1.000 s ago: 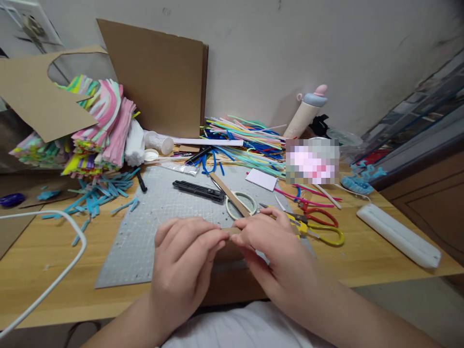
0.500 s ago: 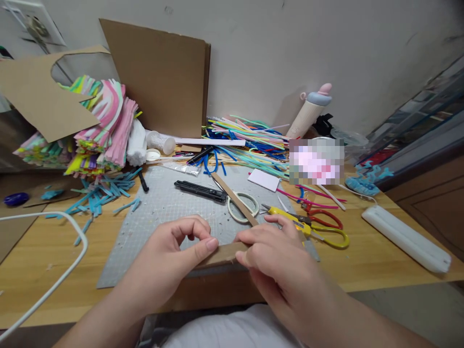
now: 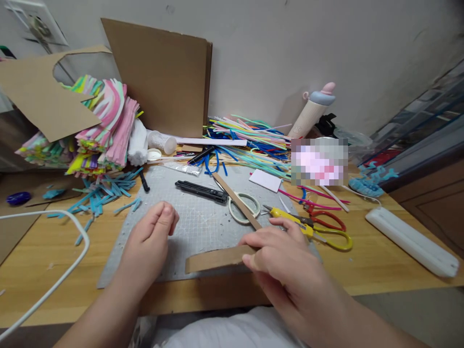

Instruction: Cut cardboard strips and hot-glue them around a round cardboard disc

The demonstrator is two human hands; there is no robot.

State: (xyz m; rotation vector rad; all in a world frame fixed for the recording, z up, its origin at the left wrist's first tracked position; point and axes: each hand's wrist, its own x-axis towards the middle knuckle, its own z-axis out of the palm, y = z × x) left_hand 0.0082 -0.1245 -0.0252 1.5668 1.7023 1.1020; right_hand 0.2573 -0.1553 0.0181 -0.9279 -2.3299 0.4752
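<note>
My right hand point(image 3: 286, 261) pinches one end of a slightly bowed brown cardboard strip point(image 3: 212, 259), holding it over the front of the grey cutting mat point(image 3: 177, 237). The strip's other end points left and is free. To the left, my left hand point(image 3: 148, 237) is apart from the strip, its fingers curled and the thumb pressed on them; whether anything is inside is hidden. Beyond the hands, a narrow cardboard strip point(image 3: 235, 197) lies across a roll of tape point(image 3: 257, 207). Beside it rests a black utility knife point(image 3: 199, 191). Yellow-handled scissors point(image 3: 337, 241) lie past my right hand.
Bundles of pipe cleaners point(image 3: 108, 121) and short blue pieces point(image 3: 105, 191) fill the left. Large cardboard point(image 3: 163, 77) leans on the wall. A bottle point(image 3: 311, 111) stands tilted behind loose pipe cleaners point(image 3: 250, 135). A white power strip point(image 3: 409, 241) lies right; a white cable point(image 3: 78, 251) curves left.
My left hand has let go of the cardboard strip and moved left, its fingers now closed. The strip stays in my right hand, its left end now showing.
</note>
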